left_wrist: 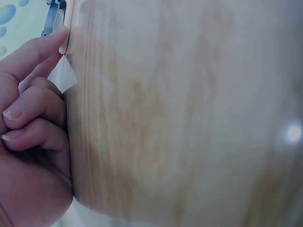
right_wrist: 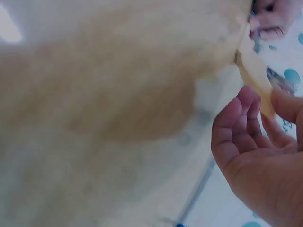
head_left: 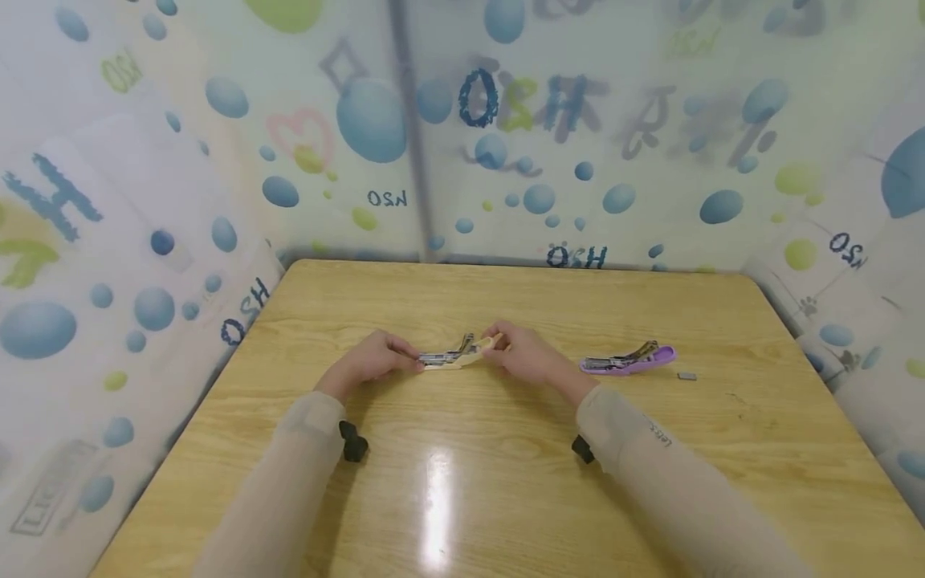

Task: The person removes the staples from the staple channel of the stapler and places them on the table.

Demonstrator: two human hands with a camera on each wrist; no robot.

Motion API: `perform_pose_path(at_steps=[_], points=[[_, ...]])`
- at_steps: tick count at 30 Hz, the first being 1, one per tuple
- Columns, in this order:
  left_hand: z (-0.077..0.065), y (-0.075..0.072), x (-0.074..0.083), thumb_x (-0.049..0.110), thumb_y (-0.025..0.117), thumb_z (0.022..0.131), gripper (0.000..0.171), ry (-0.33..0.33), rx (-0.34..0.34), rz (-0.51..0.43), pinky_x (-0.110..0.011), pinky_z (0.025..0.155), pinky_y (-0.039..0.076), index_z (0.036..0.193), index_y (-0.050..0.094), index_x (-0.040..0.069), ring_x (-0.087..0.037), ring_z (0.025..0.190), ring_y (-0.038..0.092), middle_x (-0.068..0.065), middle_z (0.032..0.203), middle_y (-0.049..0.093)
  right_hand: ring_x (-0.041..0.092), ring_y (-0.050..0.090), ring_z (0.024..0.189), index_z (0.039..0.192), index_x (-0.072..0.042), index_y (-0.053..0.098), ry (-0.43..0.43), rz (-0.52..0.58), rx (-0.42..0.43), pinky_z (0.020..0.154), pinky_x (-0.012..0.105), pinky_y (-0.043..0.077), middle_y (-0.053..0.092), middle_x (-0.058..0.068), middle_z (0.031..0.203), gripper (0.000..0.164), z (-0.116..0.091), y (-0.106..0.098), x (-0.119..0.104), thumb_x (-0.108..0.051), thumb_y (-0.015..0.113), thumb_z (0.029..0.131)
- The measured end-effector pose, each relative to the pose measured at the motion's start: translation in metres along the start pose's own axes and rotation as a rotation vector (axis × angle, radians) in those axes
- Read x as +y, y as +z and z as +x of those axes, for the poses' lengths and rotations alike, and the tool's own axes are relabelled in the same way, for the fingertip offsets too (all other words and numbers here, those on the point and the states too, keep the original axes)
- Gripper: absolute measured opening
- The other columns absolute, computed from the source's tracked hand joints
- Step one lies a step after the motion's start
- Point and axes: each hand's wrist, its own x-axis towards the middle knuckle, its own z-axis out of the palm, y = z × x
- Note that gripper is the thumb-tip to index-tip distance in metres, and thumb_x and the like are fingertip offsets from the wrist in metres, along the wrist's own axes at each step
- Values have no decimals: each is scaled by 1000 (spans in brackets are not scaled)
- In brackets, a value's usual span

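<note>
Near the middle of the wooden table (head_left: 506,498) lies a cream stapler (head_left: 457,356), opened so its metal staple channel shows; the left hand (head_left: 372,359) pinches its near-left end with curled fingers (left_wrist: 33,52); the right hand (head_left: 527,353) grips the other end, fingers curled round the cream body; a purple stapler (head_left: 629,361) lies open just right of that hand, a small staple block (head_left: 686,376) beside it.
</note>
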Motion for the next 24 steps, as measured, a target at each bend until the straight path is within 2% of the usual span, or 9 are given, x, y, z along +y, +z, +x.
perform_pose_path(at_steps=[3, 7, 13, 15, 17, 20, 24], points=[[-1, 0, -1, 31, 89, 86, 37, -2, 1, -9, -25, 47, 32, 118, 83, 13, -7, 44, 30, 11, 51, 46, 29, 69, 83, 142, -9, 61, -4, -35, -51, 68, 32, 52, 68, 15, 110, 36, 3, -14, -5, -16, 65, 107], [0, -1, -1, 31, 89, 86, 37, 0, 2, -12, -25, 47, 32, 118, 83, 14, -7, 44, 29, 11, 52, 46, 31, 67, 85, 142, -5, 62, -12, -78, -81, 70, 32, 51, 67, 17, 113, 37, 6, -32, -14, -7, 59, 106], [3, -1, -3, 32, 89, 86, 35, 12, 0, -4, -25, 47, 33, 117, 83, 15, -7, 44, 29, 10, 59, 60, 37, 68, 94, 141, -3, 64, -33, -129, -62, 67, 30, 47, 68, 17, 118, 35, 10, -48, -28, -12, 56, 108], [3, -1, -3, 32, 88, 87, 36, 15, -7, -2, -25, 47, 32, 118, 83, 15, -7, 44, 29, 10, 59, 60, 39, 69, 97, 140, -4, 65, -39, -138, -57, 66, 30, 47, 68, 18, 119, 34, 11, -49, -33, -15, 57, 109], [3, -1, -3, 31, 88, 87, 35, 7, -8, -7, -26, 47, 32, 118, 83, 15, -8, 44, 28, 10, 54, 53, 38, 69, 98, 139, -5, 66, -45, -138, -56, 66, 30, 48, 69, 20, 121, 33, 14, -47, -37, -18, 57, 110], [2, -1, -3, 31, 88, 88, 35, 4, -14, -10, -26, 47, 32, 118, 83, 15, -8, 44, 28, 11, 51, 44, 30, 69, 90, 135, -6, 68, -53, -134, -45, 66, 29, 48, 69, 20, 122, 31, 17, -41, -46, -22, 58, 111], [1, -1, -3, 32, 89, 87, 36, 3, -13, -9, -25, 47, 32, 118, 83, 15, -7, 44, 29, 11, 51, 43, 21, 64, 79, 128, -6, 71, -58, -73, -27, 68, 32, 52, 70, 18, 116, 29, 18, -29, -58, -25, 59, 111]])
